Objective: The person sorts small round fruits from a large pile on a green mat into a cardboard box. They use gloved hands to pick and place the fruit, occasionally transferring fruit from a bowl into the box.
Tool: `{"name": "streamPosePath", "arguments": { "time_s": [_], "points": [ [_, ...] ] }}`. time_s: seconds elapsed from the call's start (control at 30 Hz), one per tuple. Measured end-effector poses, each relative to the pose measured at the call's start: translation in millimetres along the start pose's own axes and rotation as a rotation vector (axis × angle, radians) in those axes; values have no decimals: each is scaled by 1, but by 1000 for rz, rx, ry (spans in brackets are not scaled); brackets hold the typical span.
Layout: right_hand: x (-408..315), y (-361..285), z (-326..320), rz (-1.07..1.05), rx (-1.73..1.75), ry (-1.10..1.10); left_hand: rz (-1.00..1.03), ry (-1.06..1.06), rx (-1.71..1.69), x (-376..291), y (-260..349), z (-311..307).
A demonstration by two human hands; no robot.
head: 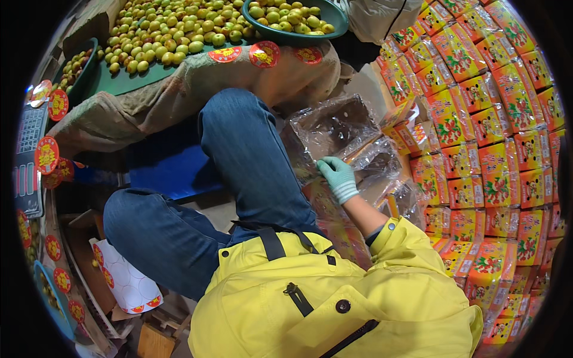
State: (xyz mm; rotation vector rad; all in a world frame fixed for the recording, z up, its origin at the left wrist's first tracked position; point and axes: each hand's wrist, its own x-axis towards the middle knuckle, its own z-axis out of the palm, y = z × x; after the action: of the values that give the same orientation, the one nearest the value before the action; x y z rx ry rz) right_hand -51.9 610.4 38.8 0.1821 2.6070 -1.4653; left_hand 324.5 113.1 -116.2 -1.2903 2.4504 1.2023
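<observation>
My right hand, in a pale green knit glove, has its thumb and fingers pinched on the near left edge of a clear plastic film. The film lines an open cardboard box at my right knee. More crumpled clear film lies over boxes just right of the hand. My left hand is out of view. Before me, many green and reddish jujube fruits lie on a green surface edged with draped cloth. A green bowl heaped with the same fruit stands at its far edge.
Stacked red and yellow printed cartons fill the right side. At the left are a scale, round red stickers and a blue basin. A partly used sticker sheet lies low left. A pale sack is at the top.
</observation>
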Motion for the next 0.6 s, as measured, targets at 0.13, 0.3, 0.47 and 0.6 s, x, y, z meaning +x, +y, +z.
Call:
{"name": "streamPosePath", "arguments": {
  "time_s": [0.13, 0.3, 0.47, 0.6],
  "points": [
    [56, 22, 39, -128, -846, 57, -39, 45, -198, -27, -11, -24],
    [117, 58, 41, 173, -917, -100, 119, 221, -295, -22, 36, -92],
    [125, -39, -49, 27, -849, 28, 521, 393, -362, -57, 147, -164],
    [95, -103, -131, -73, -255, 201, 921, 258, -311, -98, 300, -164]
  ]
}}
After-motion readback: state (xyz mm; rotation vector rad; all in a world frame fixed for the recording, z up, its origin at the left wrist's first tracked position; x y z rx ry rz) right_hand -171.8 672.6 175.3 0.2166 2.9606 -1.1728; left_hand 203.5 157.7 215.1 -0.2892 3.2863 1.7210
